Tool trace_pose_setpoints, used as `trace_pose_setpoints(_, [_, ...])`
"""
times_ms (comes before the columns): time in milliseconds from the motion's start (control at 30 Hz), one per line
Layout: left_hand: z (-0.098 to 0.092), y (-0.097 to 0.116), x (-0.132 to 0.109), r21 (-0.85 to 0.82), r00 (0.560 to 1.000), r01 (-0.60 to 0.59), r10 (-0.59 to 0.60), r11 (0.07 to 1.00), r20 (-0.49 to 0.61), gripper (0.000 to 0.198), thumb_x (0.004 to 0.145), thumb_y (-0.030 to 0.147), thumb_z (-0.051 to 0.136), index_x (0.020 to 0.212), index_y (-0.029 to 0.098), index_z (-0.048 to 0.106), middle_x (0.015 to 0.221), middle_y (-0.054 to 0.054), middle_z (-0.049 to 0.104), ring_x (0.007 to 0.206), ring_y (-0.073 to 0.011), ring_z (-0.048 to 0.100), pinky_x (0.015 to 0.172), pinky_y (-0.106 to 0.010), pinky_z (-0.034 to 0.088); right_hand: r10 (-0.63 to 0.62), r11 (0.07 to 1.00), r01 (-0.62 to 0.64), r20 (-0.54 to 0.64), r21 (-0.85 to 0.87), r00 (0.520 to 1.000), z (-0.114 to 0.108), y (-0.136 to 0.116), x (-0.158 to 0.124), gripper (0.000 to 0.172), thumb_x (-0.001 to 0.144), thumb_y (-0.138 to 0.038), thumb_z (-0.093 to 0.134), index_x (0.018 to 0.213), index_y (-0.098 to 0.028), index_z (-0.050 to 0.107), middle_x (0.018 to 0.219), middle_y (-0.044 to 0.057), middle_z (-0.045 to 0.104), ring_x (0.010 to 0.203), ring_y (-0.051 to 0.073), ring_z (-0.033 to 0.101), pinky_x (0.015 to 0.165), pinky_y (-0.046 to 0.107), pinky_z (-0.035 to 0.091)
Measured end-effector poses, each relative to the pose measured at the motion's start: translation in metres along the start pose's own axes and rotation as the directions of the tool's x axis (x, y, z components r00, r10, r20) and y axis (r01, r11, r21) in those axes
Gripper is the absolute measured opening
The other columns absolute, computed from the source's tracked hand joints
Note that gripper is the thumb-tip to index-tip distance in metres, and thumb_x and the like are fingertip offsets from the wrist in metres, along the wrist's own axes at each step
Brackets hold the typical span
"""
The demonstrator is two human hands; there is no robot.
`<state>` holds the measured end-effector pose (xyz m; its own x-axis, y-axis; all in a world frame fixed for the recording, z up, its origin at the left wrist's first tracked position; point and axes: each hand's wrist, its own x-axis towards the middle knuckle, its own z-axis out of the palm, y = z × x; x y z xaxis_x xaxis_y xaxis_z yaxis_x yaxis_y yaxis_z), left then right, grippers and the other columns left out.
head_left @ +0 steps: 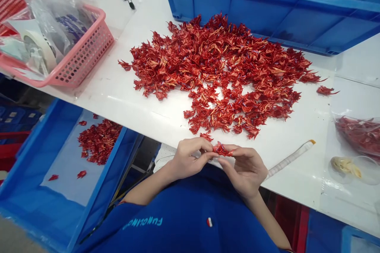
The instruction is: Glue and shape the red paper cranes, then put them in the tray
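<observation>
Between my two hands, at the front edge of the white table (pixel 142 112), is one small red petal-like piece (pixel 222 149) with pointed tips. My left hand (pixel 190 158) pinches its left side between thumb and fingers. On the right side, my right hand (pixel 245 166) holds it with thumb and fingertips. Just beyond my hands lies a large heap of similar red pieces (pixel 219 67), some showing yellow and purple bits. A single red piece (pixel 206 137) rests at the table edge right behind my left fingertips.
A pink basket (pixel 86 55) with plastic bags and tape stands left. A blue crate (pixel 261 12) of dark green pieces stands behind the heap. Lower left, a blue bin (pixel 38 154) holds more red pieces. Right are a white strip (pixel 291 159) and a bag of red pieces (pixel 359 136).
</observation>
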<state>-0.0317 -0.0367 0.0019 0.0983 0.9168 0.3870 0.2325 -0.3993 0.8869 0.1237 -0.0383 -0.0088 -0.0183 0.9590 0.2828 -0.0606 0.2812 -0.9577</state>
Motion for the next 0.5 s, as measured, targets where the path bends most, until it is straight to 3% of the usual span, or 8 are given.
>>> trace_pose_setpoints(133, [-0.009,-0.001,-0.004,0.115,0.981,-0.188,0.182,0.976,0.061,0.011,0.089,0.014,0.063,0.078,0.015,0.060,0.070,-0.006,0.074,0.066,-0.0141,0.073,0.063,-0.019,0.058,0.109,0.987,-0.112,0.029,0.118,0.994,0.004,-0.005,-0.003,0.036,0.074,-0.008,0.077,0.088,-0.025,0.048,0.084,-0.002,0.077,0.073,0.015,0.075,0.069,0.025,0.063])
trace_pose_setpoints(333, [-0.019,-0.005,-0.017,0.126,0.984,-0.170,0.163,0.977,0.069,0.012,0.090,0.015,0.062,0.078,0.016,0.060,0.067,-0.005,0.073,0.062,-0.0130,0.071,0.059,-0.018,0.057,0.160,0.978,-0.178,0.163,0.104,0.974,0.008,0.000,-0.009,0.030,0.083,-0.014,0.072,0.089,-0.026,0.045,0.089,0.000,0.077,0.079,0.017,0.076,0.067,0.026,0.064])
trace_pose_setpoints(400, [-0.025,-0.007,-0.021,0.141,0.991,-0.130,0.127,0.981,0.035,0.010,0.089,0.016,0.062,0.079,0.016,0.061,0.067,-0.004,0.071,0.062,-0.0127,0.070,0.060,-0.019,0.058,0.137,0.990,-0.139,0.208,-0.003,0.968,0.008,0.002,-0.005,0.026,0.085,-0.018,0.070,0.099,-0.026,0.050,0.088,0.001,0.076,0.075,0.017,0.075,0.063,0.026,0.063])
trace_pose_setpoints(500, [-0.033,-0.009,-0.027,0.163,0.990,-0.016,0.038,0.987,-0.138,0.010,0.087,0.019,0.065,0.078,0.016,0.061,0.076,-0.006,0.069,0.071,-0.0146,0.069,0.063,-0.023,0.060,-0.016,0.957,0.093,0.269,-0.275,0.963,0.008,0.004,0.006,0.026,0.086,-0.018,0.068,0.108,-0.024,0.057,0.095,0.006,0.074,0.071,0.016,0.071,0.056,0.025,0.058])
